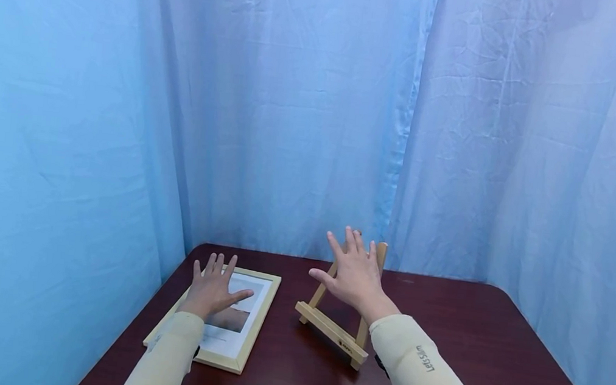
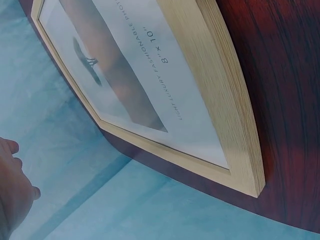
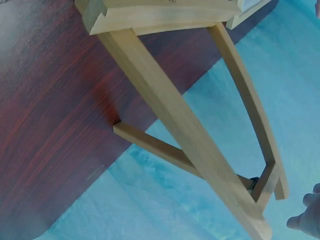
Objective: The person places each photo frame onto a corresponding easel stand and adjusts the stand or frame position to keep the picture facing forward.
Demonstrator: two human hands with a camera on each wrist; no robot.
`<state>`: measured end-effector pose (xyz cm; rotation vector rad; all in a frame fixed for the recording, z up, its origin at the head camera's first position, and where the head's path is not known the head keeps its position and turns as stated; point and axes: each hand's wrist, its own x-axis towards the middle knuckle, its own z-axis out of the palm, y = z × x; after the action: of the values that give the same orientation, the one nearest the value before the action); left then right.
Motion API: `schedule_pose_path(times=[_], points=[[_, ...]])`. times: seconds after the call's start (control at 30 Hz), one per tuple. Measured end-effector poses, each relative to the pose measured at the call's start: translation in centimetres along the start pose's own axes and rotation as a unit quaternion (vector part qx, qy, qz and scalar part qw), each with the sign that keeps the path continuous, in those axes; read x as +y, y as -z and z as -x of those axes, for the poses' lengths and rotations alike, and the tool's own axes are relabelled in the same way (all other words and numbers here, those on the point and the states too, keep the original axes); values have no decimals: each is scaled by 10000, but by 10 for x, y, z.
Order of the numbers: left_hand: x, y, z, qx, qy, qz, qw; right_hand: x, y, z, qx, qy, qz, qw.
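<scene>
**Blue curtains (image 1: 292,124) round a dark red worktop (image 1: 448,345), one thing before each hand**

Flat and face up on the left side lies a pale wooden picture frame (image 1: 255,316), its long axis seeming to run away from the person, with the far end slanting slightly right. Directly over it, in the head view, is the left hand (image 1: 212,289), fingers extended and thumb stretched out towards the right; the left wrist view shows this hand apart from the wood. It is clearly the nearer hand to the frame.

To the right, well apart from the frame, a small wooden easel (image 1: 331,331) stands upright on its legs. Its front ledge runs obliquely, left end farther off and right end closer to the person. The right hand (image 1: 354,276), fingers spread wide, hovers in front of the easel's upper part, holding nothing; the right wrist view shows a gap between hand and wood.
</scene>
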<state>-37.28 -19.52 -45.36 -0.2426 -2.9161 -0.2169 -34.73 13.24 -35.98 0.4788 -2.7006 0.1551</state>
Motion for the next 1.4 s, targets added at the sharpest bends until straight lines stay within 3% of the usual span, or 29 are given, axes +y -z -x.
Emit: schedule_pose_path(times=[0.73,1.07,1.4], points=[[-17,3,5,57,103,163,9998,-38,-29,5,-354,11,-199,9992],[-24,8,12,97,257,415,9988,-59,-49,13,-347,1,-830,9959],[-36,11,19,-26,397,821,9958,-79,-59,23,-429,-142,-1594,9862]])
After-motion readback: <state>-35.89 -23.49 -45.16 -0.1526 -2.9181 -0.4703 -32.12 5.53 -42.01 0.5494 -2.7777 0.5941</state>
